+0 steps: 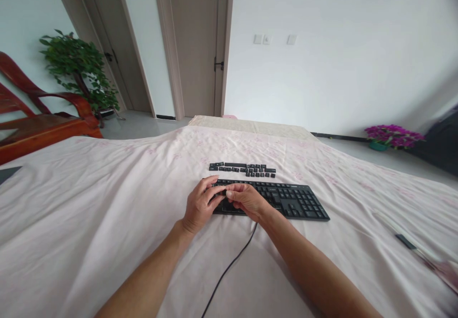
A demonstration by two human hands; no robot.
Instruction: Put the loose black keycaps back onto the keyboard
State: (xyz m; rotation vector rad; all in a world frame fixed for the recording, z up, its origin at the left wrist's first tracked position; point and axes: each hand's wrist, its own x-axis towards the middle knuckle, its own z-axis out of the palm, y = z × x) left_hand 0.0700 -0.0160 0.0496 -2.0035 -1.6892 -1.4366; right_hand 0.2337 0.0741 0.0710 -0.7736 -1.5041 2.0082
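A black computer keyboard (298, 203) lies on the cloth, with bare dark patches at its left part where keycaps are off. Above that left part my left hand (202, 203) curls, thumb and forefinger closed in a pinch. My right hand (246, 198) meets it fingertip to fingertip, also pinching. Between them is a small dark piece that looks like a keycap (225, 192), mostly covered by the fingers. Beyond the keyboard, several loose black keycaps (252, 174) lie in rows, along with a long space bar (235, 164).
A black cable (232, 263) runs from the keyboard toward me over the pale flowered cloth (143, 241). To the right lies a pale, thin object with a dark band (406, 241). A wooden chair (53, 122) and leafy plant (77, 65) stand at left, purple flowers (393, 135) at right.
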